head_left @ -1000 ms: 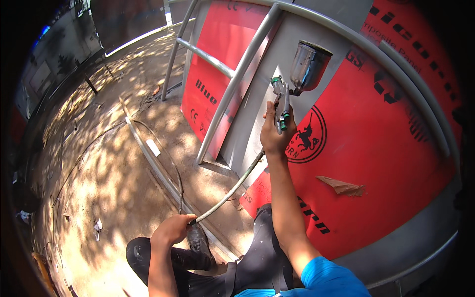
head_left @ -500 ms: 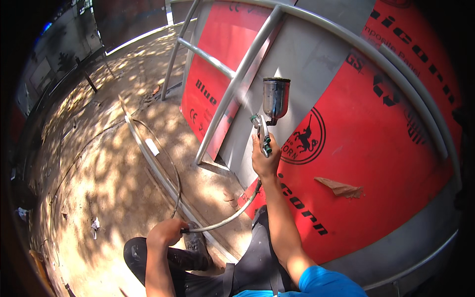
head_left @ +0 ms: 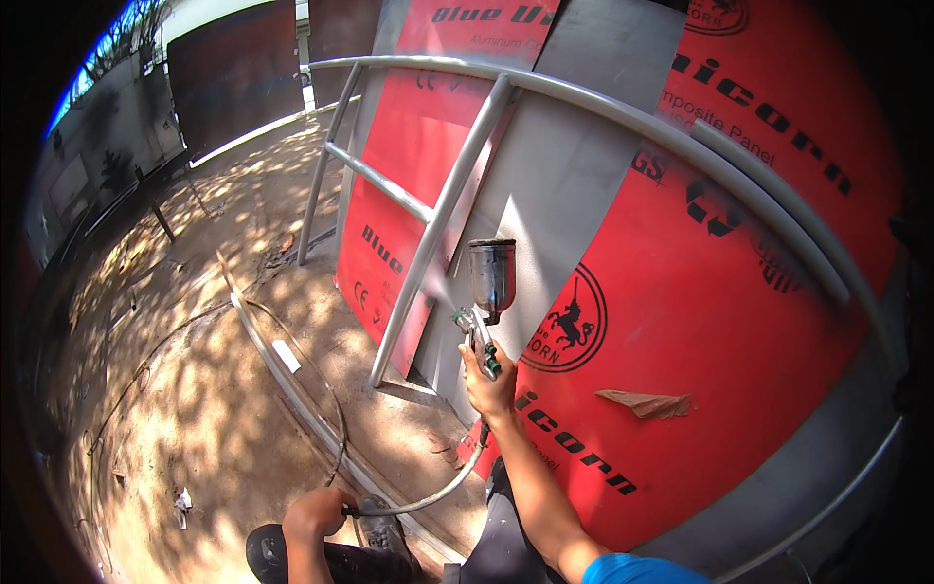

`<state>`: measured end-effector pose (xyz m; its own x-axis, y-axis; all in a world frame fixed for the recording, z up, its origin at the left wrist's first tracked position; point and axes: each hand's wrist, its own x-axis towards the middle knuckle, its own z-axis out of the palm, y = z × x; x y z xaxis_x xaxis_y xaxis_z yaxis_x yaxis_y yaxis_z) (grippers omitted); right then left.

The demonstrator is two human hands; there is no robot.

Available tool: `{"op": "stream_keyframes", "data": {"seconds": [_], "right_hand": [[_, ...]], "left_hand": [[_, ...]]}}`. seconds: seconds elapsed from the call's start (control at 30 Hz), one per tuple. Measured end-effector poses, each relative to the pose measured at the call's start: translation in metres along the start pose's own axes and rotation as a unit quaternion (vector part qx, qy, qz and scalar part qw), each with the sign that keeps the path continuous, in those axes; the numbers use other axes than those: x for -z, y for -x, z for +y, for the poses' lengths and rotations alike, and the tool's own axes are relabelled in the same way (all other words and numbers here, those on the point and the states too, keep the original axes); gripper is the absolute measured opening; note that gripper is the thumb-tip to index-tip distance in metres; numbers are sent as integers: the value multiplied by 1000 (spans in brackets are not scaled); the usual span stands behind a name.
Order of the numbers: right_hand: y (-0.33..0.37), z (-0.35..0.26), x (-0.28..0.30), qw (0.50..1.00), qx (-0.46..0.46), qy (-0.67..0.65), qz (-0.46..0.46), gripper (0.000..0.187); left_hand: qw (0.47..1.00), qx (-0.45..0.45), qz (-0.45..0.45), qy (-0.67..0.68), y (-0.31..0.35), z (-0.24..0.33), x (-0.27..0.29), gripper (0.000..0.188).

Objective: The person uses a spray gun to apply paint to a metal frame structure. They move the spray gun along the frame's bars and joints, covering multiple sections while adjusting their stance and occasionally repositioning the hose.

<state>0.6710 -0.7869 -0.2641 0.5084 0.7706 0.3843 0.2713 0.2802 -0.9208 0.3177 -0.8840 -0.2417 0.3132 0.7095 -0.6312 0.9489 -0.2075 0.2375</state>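
My right hand (head_left: 489, 389) grips a spray gun (head_left: 479, 341) by its handle, with a dark metal paint cup (head_left: 493, 277) on top. A faint mist shows between the nozzle and a grey tubular metal frame (head_left: 425, 243). From the gun's base an air hose (head_left: 443, 496) curves down to my left hand (head_left: 318, 512), whose fingers are closed around it near my knee. Behind the gun lean red and grey panels (head_left: 671, 341), against which the frame stands.
A long pale metal bar (head_left: 302, 404) lies on the sandy ground, with a thin hose (head_left: 336, 409) beside it. A torn brown paper scrap (head_left: 647, 403) rests on the red panel. My shoe (head_left: 384, 530) is near the bar. Dark metal sheets (head_left: 233, 78) stand at the back.
The view has tilted up, so the scene sits lower. The spray gun has moved down along the frame's upright, toward its lower end. Both hands keep their hold.
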Motion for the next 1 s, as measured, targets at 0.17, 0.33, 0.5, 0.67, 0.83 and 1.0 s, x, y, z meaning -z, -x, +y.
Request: {"op": "stream_keyframes", "data": {"seconds": [0.17, 0.33, 0.5, 0.67, 0.83, 1.0], "right_hand": [[-49, -29, 13, 994, 83, 27, 64, 16], [-102, -64, 26, 983, 142, 22, 116, 16], [-138, -88, 36, 970, 187, 47, 147, 14], [-155, -110, 39, 953, 254, 5, 166, 22], [-164, -126, 41, 947, 265, -10, 179, 25], [-163, -135, 49, 944, 267, 67, 184, 17]], "left_hand": [[992, -98, 40, 63, 0, 11, 9, 37], [977, -153, 69, 135, 6, 37, 27, 42], [936, -252, 148, 196, 0, 48, 31, 45], [915, -264, 217, 213, -10, 52, 27, 47], [904, -275, 266, 191, -7, 59, 33, 47], [900, -285, 274, 185, -2, 63, 38, 45]]}}
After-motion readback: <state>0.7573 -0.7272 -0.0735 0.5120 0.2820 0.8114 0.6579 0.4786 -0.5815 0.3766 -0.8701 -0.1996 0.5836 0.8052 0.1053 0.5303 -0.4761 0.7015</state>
